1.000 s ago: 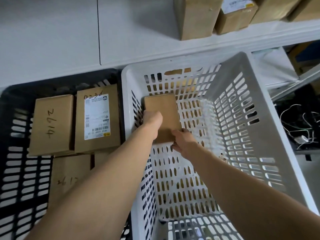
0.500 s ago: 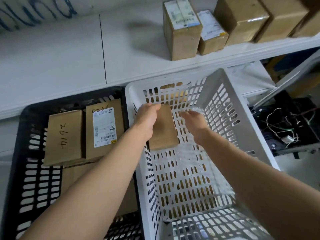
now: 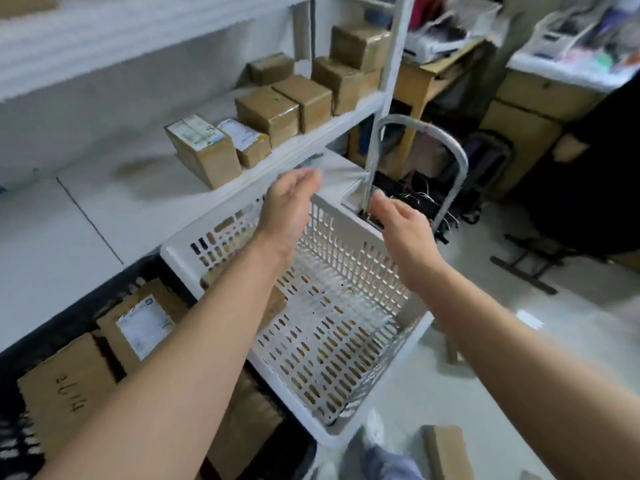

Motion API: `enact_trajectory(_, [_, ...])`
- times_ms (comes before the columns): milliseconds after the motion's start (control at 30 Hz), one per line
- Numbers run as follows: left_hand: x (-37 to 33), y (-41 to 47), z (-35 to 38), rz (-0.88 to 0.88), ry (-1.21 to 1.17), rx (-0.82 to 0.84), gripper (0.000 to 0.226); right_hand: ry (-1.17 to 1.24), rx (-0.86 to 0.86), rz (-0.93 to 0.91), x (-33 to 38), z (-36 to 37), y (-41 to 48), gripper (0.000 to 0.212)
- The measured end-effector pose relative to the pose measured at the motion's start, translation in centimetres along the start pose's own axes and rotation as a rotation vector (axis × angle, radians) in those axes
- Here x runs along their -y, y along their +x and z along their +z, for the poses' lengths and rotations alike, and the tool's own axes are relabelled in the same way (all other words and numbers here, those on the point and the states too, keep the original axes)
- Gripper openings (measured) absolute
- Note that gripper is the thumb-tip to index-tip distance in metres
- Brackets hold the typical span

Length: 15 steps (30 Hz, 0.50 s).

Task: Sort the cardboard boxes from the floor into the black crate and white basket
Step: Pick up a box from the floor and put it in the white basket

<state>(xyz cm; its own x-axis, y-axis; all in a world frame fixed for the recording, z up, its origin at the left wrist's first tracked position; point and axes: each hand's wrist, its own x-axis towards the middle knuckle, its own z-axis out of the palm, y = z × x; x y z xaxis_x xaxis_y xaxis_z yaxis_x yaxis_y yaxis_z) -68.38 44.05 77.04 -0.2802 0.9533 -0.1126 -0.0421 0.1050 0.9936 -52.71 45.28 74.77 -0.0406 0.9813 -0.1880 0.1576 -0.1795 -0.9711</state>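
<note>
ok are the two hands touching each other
Apart. Head view: the left hand and right hand are open, with the wall of the white basket showing in the gap between them.

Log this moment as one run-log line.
left hand open, empty | right hand open, empty | both above white basket | black crate holds boxes | one cardboard box on floor

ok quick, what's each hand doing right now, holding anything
left hand: open, holding nothing
right hand: open, holding nothing
</note>
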Motion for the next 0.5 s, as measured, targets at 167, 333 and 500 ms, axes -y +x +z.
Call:
enact_trajectory(167, [-1.2,-4.2,11.3,0.044,-0.003,0.370,0.015,0.054,-0.337,-0.019,-0.6,-11.2,-5.9,0.027])
enact_trajectory(333, [-1.2,-11.2,24.4,0.025,-0.012,0.700,0.016,0.085,-0.675,-0.002,-2.3,-24.5,-14.1,0.022])
enact_trajectory(500, [0.3,-19.3,34.5,0.001,0.080,0.941,0.021,0.126,-0.918,0.069,-6.5,-35.3,-22.3,0.038])
